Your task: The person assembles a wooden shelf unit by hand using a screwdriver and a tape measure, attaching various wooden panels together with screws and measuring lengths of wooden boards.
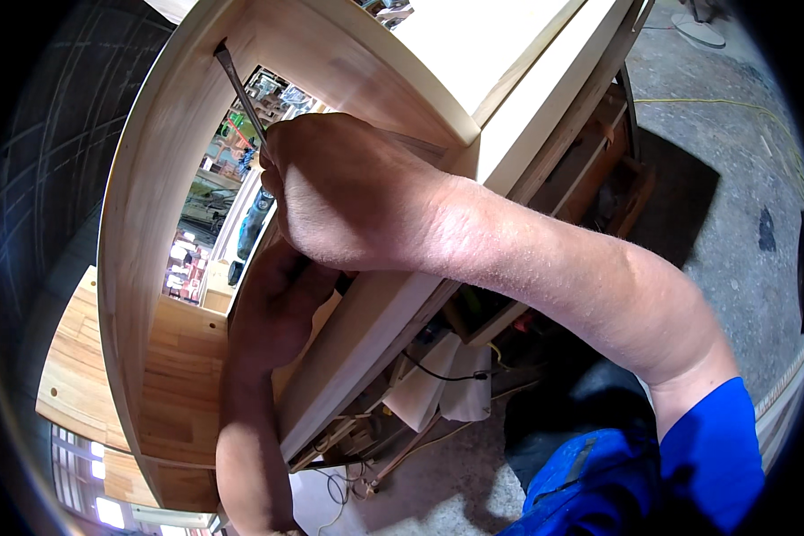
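My right hand is closed round what looks like a flat-blade screwdriver; its handle is hidden in the fist. The long metal shaft points up and left, and its flared tip touches a dark spot on the inner face of a pale wooden frame. My left hand is just below the right one, inside the frame near its lower rail. Its fingers are mostly hidden behind the right hand and in shadow, so I cannot make out what they hold.
Through the frame's opening a cluttered bench shows, with a blue-and-black power tool. Beneath the wooden workpiece are a shelf, a black cable and a drawer. A yellow cord lies on the grey floor at right.
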{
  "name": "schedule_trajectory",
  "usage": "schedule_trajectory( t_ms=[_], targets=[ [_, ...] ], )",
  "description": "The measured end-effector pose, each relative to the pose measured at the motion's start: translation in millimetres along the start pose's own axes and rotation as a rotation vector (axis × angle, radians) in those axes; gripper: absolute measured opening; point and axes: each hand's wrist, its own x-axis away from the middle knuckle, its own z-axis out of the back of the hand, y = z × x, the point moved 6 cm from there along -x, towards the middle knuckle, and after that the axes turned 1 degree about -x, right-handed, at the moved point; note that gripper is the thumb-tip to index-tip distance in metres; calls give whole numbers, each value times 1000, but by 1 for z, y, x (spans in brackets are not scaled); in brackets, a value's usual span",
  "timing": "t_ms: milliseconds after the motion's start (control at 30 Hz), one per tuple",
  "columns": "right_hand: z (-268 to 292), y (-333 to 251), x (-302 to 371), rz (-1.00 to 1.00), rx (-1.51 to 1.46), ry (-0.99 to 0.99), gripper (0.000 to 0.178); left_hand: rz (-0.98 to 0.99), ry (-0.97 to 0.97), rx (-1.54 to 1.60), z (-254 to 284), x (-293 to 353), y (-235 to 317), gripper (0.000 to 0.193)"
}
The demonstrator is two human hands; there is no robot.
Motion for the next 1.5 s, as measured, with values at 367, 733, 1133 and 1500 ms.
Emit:
schedule_trajectory(
  t_ms=[367,733,1133,1500],
  targets=[
    [-1,-3,-2,50,-3,29,12,-101,29,21,-3,-1,1,21],
    [1,0,-3,61,7,108,28,-44,38,23,-8,-3,6,19],
    [-7,6,-8,-64,63,-59,31,-21,-207,32,3,-2,4,23],
    [-14,13,-9,-196,275,-169,43,-3,-205,-284,26,3,-18,23]
  ],
)
